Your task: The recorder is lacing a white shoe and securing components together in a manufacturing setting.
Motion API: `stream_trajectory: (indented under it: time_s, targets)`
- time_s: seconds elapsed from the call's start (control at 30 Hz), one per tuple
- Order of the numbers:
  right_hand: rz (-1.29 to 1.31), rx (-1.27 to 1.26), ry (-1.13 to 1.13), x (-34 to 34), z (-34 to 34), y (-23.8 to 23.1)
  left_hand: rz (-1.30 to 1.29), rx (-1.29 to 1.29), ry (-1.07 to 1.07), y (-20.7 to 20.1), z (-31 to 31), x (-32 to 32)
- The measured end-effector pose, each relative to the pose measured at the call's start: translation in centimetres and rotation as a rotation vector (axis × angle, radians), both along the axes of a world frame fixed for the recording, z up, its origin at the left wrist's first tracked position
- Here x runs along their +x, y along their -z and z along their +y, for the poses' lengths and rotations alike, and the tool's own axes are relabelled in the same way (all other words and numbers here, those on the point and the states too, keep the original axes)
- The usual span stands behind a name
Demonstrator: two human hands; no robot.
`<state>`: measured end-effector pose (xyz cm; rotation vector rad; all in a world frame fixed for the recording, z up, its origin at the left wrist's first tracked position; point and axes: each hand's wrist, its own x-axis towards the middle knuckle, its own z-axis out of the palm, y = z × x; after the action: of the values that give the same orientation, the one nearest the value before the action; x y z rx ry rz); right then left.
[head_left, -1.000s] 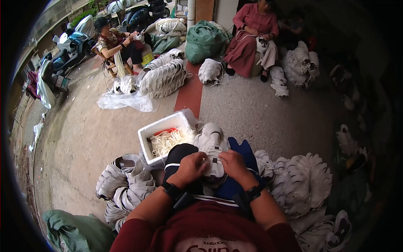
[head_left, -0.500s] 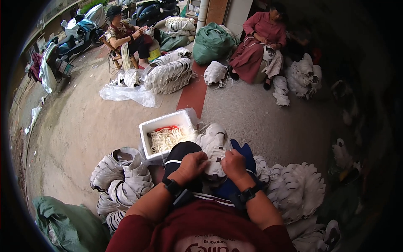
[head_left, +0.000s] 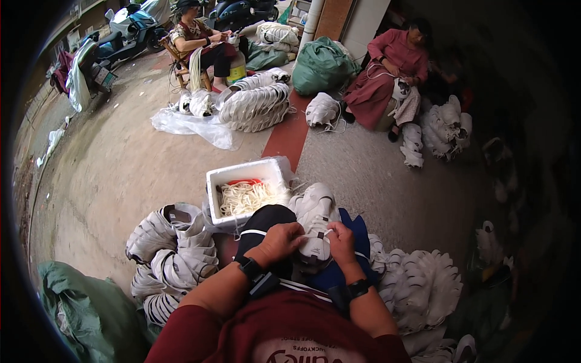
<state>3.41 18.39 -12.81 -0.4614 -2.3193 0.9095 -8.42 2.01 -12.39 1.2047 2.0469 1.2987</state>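
Note:
A white shoe upper (head_left: 313, 202) rests on my lap between my knees, over a blue cloth (head_left: 357, 233). My left hand (head_left: 282, 241) is closed at its left side, fingertips pinching a white shoelace. Across the tongue, my right hand (head_left: 342, 242) is also closed, thumb and finger pinching the lace on the other side. The lace lies low across the shoe's front, by a small dark tab. Just ahead of my left knee stands a white foam box (head_left: 213, 190) with loose white laces (head_left: 245, 196) and something red in it.
Nested stacks of white shoe uppers lie at my left (head_left: 181, 260) and right (head_left: 423, 290). A green sack (head_left: 91, 314) sits at lower left. Two seated people work with shoes farther off, near a green bag (head_left: 324, 66), more shoe stacks (head_left: 257, 106) and parked scooters (head_left: 130, 30).
My right hand has come up slightly, with its fingers now pinching near the shoe's middle. The left hand has stayed at the shoe's side. The whole view has shifted a little.

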Motion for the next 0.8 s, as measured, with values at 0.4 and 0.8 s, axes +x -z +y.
stream_trajectory:
  time_s: [0.4, 0.8]
  targets:
    - [-0.491, -0.173, -0.269, -0.3, 2.3, -3.0, 0.011, -0.012, 0.037, -0.4, 0.3, -0.5]
    - [-0.458, 0.543, -0.1, -0.4, 0.4, -3.1, 0.026, -0.011, 0.038, -0.1, 0.3, -0.6]
